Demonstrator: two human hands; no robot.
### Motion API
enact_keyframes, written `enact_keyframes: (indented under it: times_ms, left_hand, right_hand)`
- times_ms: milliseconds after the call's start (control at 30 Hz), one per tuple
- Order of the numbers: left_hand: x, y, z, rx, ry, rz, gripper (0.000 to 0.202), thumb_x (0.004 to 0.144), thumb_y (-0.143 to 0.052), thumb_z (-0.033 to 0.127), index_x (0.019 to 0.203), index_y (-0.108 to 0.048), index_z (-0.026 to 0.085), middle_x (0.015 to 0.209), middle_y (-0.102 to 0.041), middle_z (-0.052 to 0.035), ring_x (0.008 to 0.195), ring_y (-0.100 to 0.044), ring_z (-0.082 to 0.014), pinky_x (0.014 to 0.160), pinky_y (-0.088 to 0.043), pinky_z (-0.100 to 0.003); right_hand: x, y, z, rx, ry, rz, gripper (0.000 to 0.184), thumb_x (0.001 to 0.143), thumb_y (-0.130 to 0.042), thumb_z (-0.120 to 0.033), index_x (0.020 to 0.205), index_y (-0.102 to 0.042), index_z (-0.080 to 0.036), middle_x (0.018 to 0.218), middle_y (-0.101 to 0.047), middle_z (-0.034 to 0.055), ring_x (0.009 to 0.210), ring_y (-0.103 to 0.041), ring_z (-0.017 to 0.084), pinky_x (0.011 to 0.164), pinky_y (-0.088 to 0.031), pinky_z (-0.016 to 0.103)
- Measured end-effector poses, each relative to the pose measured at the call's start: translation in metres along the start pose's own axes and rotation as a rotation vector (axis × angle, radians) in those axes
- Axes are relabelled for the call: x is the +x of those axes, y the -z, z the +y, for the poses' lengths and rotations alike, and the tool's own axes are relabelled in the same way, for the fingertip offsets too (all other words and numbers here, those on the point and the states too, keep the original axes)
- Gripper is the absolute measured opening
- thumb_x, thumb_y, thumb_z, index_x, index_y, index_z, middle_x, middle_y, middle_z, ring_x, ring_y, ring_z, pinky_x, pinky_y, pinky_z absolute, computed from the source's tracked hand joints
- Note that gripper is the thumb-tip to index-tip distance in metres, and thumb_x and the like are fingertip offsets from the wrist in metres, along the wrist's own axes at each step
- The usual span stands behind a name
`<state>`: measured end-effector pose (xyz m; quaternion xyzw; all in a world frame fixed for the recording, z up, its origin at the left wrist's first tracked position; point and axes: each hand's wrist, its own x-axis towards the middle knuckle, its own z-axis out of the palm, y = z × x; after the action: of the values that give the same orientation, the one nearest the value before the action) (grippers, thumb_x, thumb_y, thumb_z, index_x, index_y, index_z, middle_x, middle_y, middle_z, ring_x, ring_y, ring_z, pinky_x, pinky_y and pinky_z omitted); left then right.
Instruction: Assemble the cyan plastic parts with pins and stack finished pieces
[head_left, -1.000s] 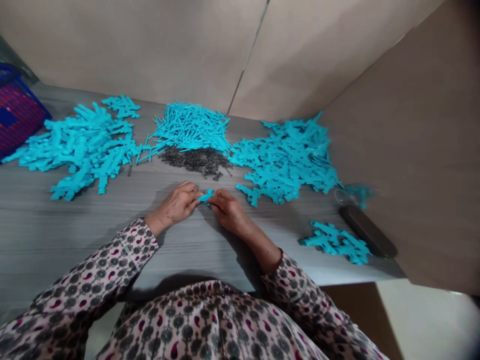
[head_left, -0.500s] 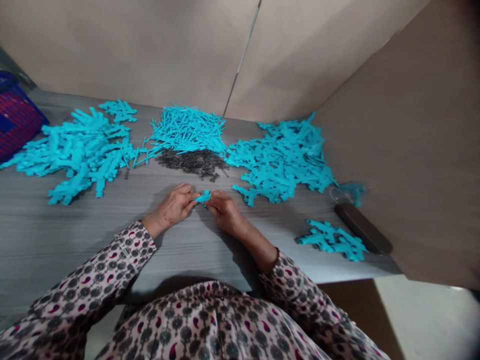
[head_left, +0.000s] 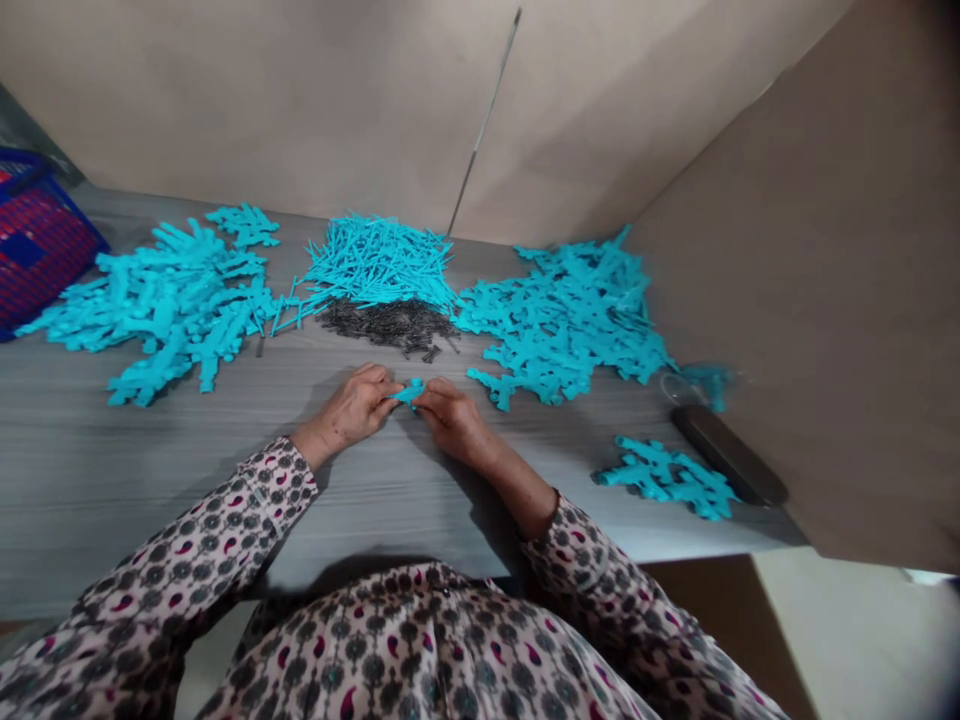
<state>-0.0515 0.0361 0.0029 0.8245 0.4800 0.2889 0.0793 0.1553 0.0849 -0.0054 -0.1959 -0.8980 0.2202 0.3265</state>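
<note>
Between my two hands is a small turquoise plastic piece, held just above the grey table. My left hand pinches its left end, fingers closed. From the right, my right hand grips the other end, also closed. The fingers cover most of the piece, so its full shape is hidden. Just beyond my hands lies a heap of small dark pins or springs, too fine to tell which. Behind that is a pile of thin turquoise sticks.
Turquoise moulded pieces form a large heap at left and a branching-shaped heap at right. A smaller group lies near the front right, beside a dark oblong case. A blue-and-red basket stands far left. Panels close the back and right.
The view has shifted slightly, so things at the left sit a little further right. Both hands keep hold of the turquoise piece with hardly any movement.
</note>
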Motion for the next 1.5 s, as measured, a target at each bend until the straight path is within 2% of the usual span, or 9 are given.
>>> enact_keyframes:
  times_ms: [233,500,767,1000,1233,1400,1500]
  left_hand:
    - [0.001,-0.002,0.001,0.022,0.011,0.005,0.025,0.096,-0.049,0.026,0.100,-0.073,0.017,0.082,-0.059,-0.0053,0.084,-0.057,-0.0198,0.076,-0.048,-0.031]
    - [0.001,0.000,0.002,0.043,0.000,0.011,0.028,0.097,-0.047,0.028,0.102,-0.072,0.019,0.080,-0.057,-0.0046,0.083,-0.056,-0.0190,0.076,-0.048,-0.030]
    - [0.001,-0.001,0.003,0.030,0.006,0.005,0.026,0.096,-0.048,0.026,0.099,-0.072,0.018,0.079,-0.057,-0.0047,0.082,-0.056,-0.0195,0.075,-0.047,-0.031]
    - [0.001,-0.003,0.002,0.011,0.028,0.021,0.025,0.095,-0.048,0.026,0.098,-0.073,0.020,0.080,-0.057,-0.0046,0.083,-0.057,-0.0191,0.075,-0.048,-0.031]
    - [0.000,-0.001,0.002,0.002,0.027,0.011,0.025,0.095,-0.049,0.024,0.100,-0.072,0.017,0.079,-0.056,-0.0045,0.082,-0.056,-0.0195,0.075,-0.047,-0.030]
    - [0.000,0.000,0.002,0.000,0.045,0.003,0.027,0.096,-0.047,0.028,0.101,-0.072,0.020,0.081,-0.058,-0.0043,0.084,-0.057,-0.0192,0.076,-0.047,-0.031]
    - [0.001,-0.001,0.003,0.007,0.043,0.002,0.026,0.095,-0.048,0.028,0.100,-0.072,0.019,0.081,-0.058,-0.0047,0.084,-0.057,-0.0193,0.076,-0.048,-0.031]
  right_hand:
    - [-0.001,0.004,0.003,0.103,-0.018,0.016,0.019,0.088,-0.051,-0.008,0.090,-0.065,-0.020,0.079,-0.056,0.0033,0.078,-0.055,0.018,0.072,-0.046,0.030]
    - [0.000,0.005,0.003,0.153,-0.014,0.001,0.021,0.086,-0.050,-0.004,0.088,-0.066,-0.019,0.079,-0.058,0.0030,0.079,-0.056,0.018,0.073,-0.046,0.029]
    - [0.001,-0.002,0.001,0.091,-0.044,0.037,0.022,0.089,-0.049,-0.009,0.078,-0.065,-0.019,0.072,-0.057,0.0027,0.073,-0.053,0.018,0.072,-0.044,0.031]
    - [-0.001,-0.010,-0.009,0.002,-0.169,0.087,0.021,0.090,-0.050,-0.011,0.074,-0.061,-0.020,0.078,-0.058,0.0052,0.079,-0.052,0.021,0.077,-0.044,0.033]
    - [0.002,0.002,-0.001,0.075,-0.025,-0.001,0.021,0.089,-0.050,-0.008,0.079,-0.064,-0.020,0.075,-0.059,0.0030,0.075,-0.054,0.018,0.075,-0.045,0.032]
    - [0.004,0.009,0.003,0.106,-0.028,-0.070,0.019,0.086,-0.053,-0.005,0.084,-0.066,-0.020,0.081,-0.062,0.0032,0.080,-0.056,0.018,0.075,-0.046,0.031]
    - [0.002,0.006,0.001,0.064,-0.049,-0.037,0.017,0.084,-0.057,-0.006,0.088,-0.066,-0.020,0.081,-0.061,0.0039,0.080,-0.056,0.019,0.075,-0.046,0.031]
